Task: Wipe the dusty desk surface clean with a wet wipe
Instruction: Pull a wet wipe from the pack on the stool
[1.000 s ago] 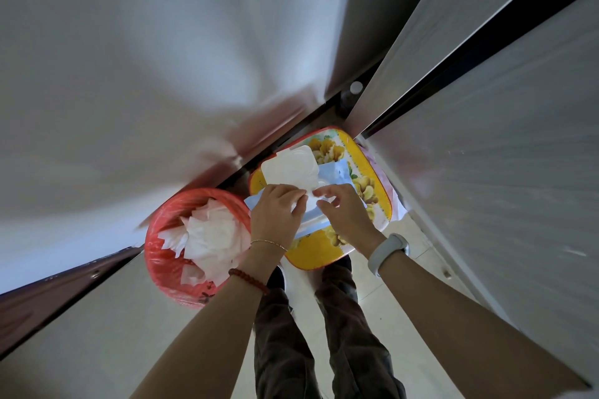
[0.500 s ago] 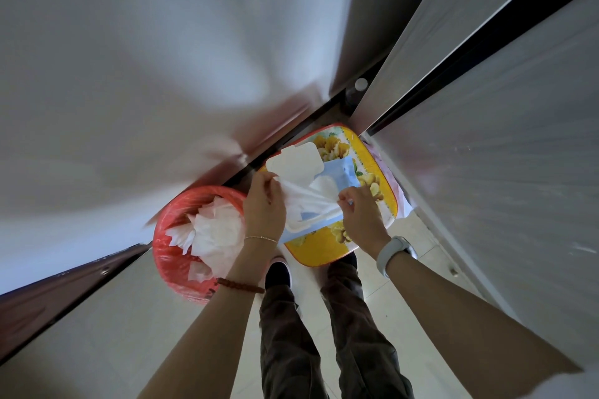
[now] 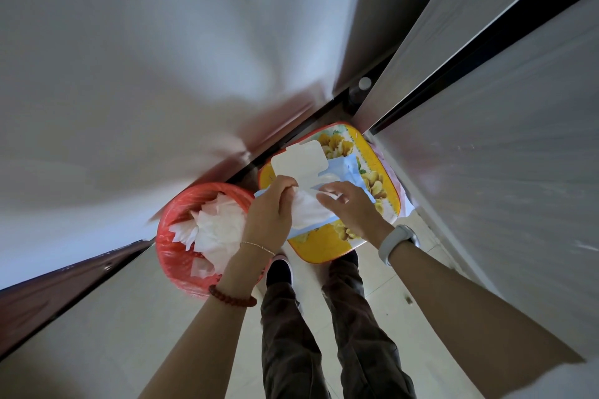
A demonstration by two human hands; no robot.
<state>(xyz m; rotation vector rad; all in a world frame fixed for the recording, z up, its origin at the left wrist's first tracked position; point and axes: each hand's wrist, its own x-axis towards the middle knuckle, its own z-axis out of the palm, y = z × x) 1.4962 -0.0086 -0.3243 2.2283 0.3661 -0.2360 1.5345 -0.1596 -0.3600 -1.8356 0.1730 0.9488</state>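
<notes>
The yellow floral stool [image 3: 327, 246] serves as the landmark; the red bin [image 3: 181, 256], filled with crumpled white tissue, stands just beside it; the blue wipe pack [image 3: 343, 168] lies on the stool with its white lid [image 3: 299, 160] flipped open; the left hand [image 3: 269, 217] is fisted around the wet wipe [image 3: 308, 209] above the pack; the right hand [image 3: 351, 209] presses on the pack, fingers slightly spread.
</notes>
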